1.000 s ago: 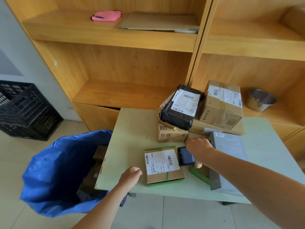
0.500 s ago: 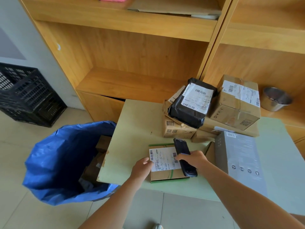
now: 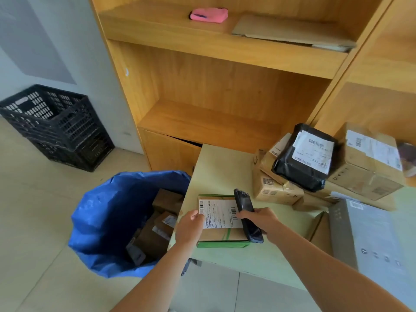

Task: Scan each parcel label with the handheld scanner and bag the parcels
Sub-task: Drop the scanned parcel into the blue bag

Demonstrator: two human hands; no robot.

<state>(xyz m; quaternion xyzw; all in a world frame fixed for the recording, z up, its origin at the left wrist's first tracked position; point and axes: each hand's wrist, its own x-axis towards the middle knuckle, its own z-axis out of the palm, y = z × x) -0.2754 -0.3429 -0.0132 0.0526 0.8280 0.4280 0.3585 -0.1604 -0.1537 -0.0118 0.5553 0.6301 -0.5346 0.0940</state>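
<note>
A flat brown parcel with green tape (image 3: pixel 221 236) and a white barcode label (image 3: pixel 219 213) lies near the left front corner of the pale green table (image 3: pixel 225 167). My left hand (image 3: pixel 190 228) grips the parcel's left edge. My right hand (image 3: pixel 262 221) holds the black handheld scanner (image 3: pixel 247 215) flat over the parcel's right side. The blue bag (image 3: pixel 108 217) stands open on the floor left of the table, with several boxes inside it.
More parcels are piled at the table's back right: a black poly mailer (image 3: pixel 304 158) on small cartons (image 3: pixel 274 188), a taped carton (image 3: pixel 369 161), and a grey box (image 3: pixel 371 235) at right. Wooden shelves (image 3: pixel 220 48) stand behind. A black crate (image 3: pixel 58 127) sits on the floor.
My left hand has moved from the table edge onto the parcel's left side. My right hand brought the scanner from beside the parcel to over its label. The view shifted left.
</note>
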